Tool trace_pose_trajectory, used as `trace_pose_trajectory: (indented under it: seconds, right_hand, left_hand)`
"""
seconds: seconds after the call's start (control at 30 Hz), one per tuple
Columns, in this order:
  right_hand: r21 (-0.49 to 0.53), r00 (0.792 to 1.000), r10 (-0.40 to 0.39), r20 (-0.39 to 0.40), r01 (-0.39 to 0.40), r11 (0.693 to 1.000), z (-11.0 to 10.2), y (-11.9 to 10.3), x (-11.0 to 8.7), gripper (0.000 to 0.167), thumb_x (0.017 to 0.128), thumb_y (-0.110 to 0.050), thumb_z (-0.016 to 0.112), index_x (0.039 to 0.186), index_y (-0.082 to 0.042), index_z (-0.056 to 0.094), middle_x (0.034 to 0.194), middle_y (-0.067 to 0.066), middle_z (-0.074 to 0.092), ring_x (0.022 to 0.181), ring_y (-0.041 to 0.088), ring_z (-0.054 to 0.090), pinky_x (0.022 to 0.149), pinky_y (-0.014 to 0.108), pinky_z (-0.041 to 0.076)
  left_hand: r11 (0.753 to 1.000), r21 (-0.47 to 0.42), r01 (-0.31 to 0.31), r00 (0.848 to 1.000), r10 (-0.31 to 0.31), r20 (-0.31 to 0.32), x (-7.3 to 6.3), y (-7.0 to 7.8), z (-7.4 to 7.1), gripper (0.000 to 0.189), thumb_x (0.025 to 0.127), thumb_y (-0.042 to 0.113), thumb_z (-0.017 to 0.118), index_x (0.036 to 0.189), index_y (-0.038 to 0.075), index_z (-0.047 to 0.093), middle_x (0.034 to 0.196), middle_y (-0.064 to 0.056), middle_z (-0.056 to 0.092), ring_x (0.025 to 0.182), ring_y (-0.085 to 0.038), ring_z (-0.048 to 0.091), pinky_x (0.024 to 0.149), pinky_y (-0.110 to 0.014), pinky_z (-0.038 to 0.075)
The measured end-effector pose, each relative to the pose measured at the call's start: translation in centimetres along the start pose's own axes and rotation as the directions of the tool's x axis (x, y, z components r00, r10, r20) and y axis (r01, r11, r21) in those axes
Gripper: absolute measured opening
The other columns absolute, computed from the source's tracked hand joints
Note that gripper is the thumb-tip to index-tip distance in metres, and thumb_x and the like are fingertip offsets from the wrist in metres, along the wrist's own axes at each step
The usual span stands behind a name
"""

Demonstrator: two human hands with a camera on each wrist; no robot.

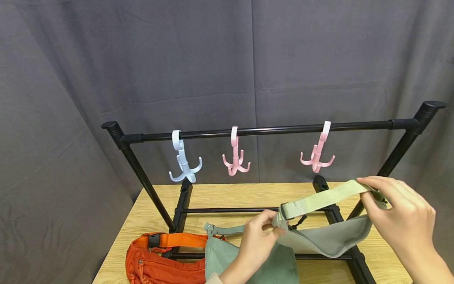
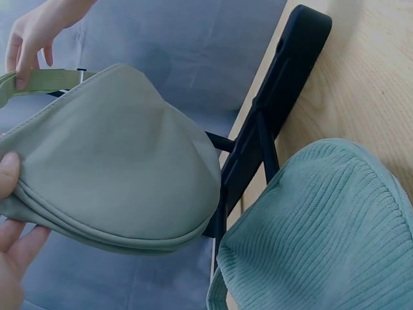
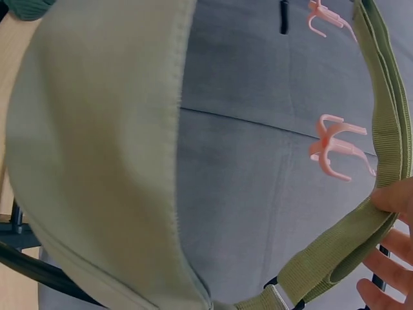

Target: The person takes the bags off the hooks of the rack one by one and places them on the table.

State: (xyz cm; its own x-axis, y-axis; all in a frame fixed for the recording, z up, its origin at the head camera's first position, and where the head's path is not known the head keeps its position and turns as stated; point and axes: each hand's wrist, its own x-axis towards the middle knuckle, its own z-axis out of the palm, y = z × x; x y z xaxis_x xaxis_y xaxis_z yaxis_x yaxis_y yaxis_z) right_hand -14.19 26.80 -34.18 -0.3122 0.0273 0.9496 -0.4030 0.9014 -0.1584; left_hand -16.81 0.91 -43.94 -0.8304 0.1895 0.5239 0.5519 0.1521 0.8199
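A sage-green shoulder bag (image 1: 330,236) hangs in the air between both hands, over the right part of the rack's base. My left hand (image 1: 258,238) pinches its left end, thumb on one face and fingers on the other in the left wrist view. With thumb and fingers my right hand (image 1: 404,213) pinches the light green webbing strap (image 1: 326,198) near the bag's right end. In the right wrist view the strap (image 3: 390,123) bows away from the bag's edge. Below the left hand lies a teal corduroy bag (image 1: 227,256), partly covered by that hand.
A black rack's top bar (image 1: 276,131) carries a light blue hook (image 1: 184,159), a pink hook (image 1: 235,156) and another pink hook (image 1: 318,152). An orange waist bag (image 1: 163,262) lies left of the corduroy bag on the wooden table (image 1: 124,244). Grey curtain stands behind.
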Motion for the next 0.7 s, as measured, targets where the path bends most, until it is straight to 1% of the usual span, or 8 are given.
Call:
trace_pose_trajectory:
  seconds: [0.13, 0.27, 0.37, 0.4, 0.5, 0.57, 0.7]
  right_hand:
    - [-0.011, 0.998, -0.014, 0.053, 0.015, 1.0, -0.1, 0.7, -0.7, 0.03, 0.084, -0.023, 0.053, 0.094, -0.009, 0.078, 0.089, 0.007, 0.073, 0.086, 0.0, 0.054, 0.077, 0.0, 0.025]
    - [-0.033, 0.99, -0.025, 0.142, 0.03, 0.999, -0.3, 1.0, -1.3, 0.034, 0.086, -0.028, 0.051, 0.1, -0.011, 0.077, 0.094, 0.005, 0.073, 0.091, -0.006, 0.051, 0.078, 0.0, 0.026]
    - [-0.051, 0.982, -0.043, 0.184, 0.054, 0.997, -0.5, 1.1, -1.7, 0.039, 0.089, -0.033, 0.048, 0.101, -0.01, 0.076, 0.095, 0.006, 0.073, 0.09, 0.004, 0.055, 0.072, 0.012, 0.036]
    - [-0.054, 0.981, -0.049, 0.188, 0.06, 0.997, -0.4, 1.2, -1.8, 0.04, 0.09, -0.035, 0.047, 0.1, -0.01, 0.076, 0.095, 0.006, 0.073, 0.089, 0.008, 0.056, 0.07, 0.017, 0.039]
    - [-0.061, 0.979, -0.072, 0.193, 0.085, 0.995, -0.3, 1.4, -2.3, 0.045, 0.094, -0.042, 0.043, 0.097, -0.011, 0.076, 0.094, 0.006, 0.073, 0.086, 0.016, 0.056, 0.067, 0.032, 0.041]
    - [-0.059, 0.979, -0.078, 0.191, 0.09, 0.994, -0.2, 1.6, -2.8, 0.05, 0.096, -0.048, 0.042, 0.096, -0.012, 0.076, 0.093, 0.005, 0.072, 0.084, 0.017, 0.057, 0.067, 0.031, 0.04]
    - [-0.052, 0.977, -0.096, 0.191, 0.108, 0.993, 0.0, 2.2, -3.6, 0.057, 0.098, -0.057, 0.04, 0.095, -0.013, 0.076, 0.091, 0.003, 0.072, 0.08, 0.018, 0.059, 0.064, 0.032, 0.041]
  left_hand:
    - [1.0, -0.003, -0.013, 1.0, 0.013, -0.029, 0.1, 0.3, -0.2, 0.018, 0.08, 0.011, 0.079, 0.096, 0.011, 0.07, 0.094, 0.003, 0.073, 0.089, -0.005, 0.066, 0.083, -0.027, 0.055]
    - [1.0, -0.018, -0.008, 0.998, 0.007, -0.058, 0.3, 0.4, -0.4, 0.02, 0.079, 0.011, 0.08, 0.097, 0.01, 0.071, 0.092, 0.002, 0.073, 0.087, -0.005, 0.066, 0.082, -0.027, 0.056]
    - [1.0, -0.018, 0.001, 0.997, -0.002, -0.078, 0.4, 0.6, -0.5, 0.021, 0.079, 0.013, 0.08, 0.098, 0.01, 0.071, 0.092, 0.001, 0.073, 0.087, -0.005, 0.066, 0.081, -0.027, 0.056]
    - [1.0, -0.021, 0.008, 0.996, -0.01, -0.083, 0.4, 0.7, -0.5, 0.022, 0.079, 0.014, 0.081, 0.098, 0.01, 0.071, 0.092, 0.001, 0.073, 0.087, -0.005, 0.066, 0.082, -0.027, 0.056]
    - [0.999, -0.042, 0.034, 0.994, -0.038, -0.098, 0.5, 0.9, -0.6, 0.021, 0.079, 0.014, 0.081, 0.098, 0.01, 0.072, 0.092, 0.002, 0.073, 0.086, -0.005, 0.066, 0.082, -0.027, 0.056]
    - [0.997, -0.06, 0.051, 0.992, -0.057, -0.109, 0.5, 1.1, -0.6, 0.021, 0.079, 0.014, 0.081, 0.097, 0.01, 0.072, 0.091, 0.003, 0.073, 0.086, -0.005, 0.066, 0.083, -0.027, 0.056]
    - [0.994, -0.093, 0.056, 0.989, -0.068, -0.132, 0.6, 1.4, -0.5, 0.021, 0.079, 0.011, 0.081, 0.098, 0.01, 0.073, 0.09, 0.001, 0.073, 0.085, -0.007, 0.067, 0.082, -0.027, 0.056]
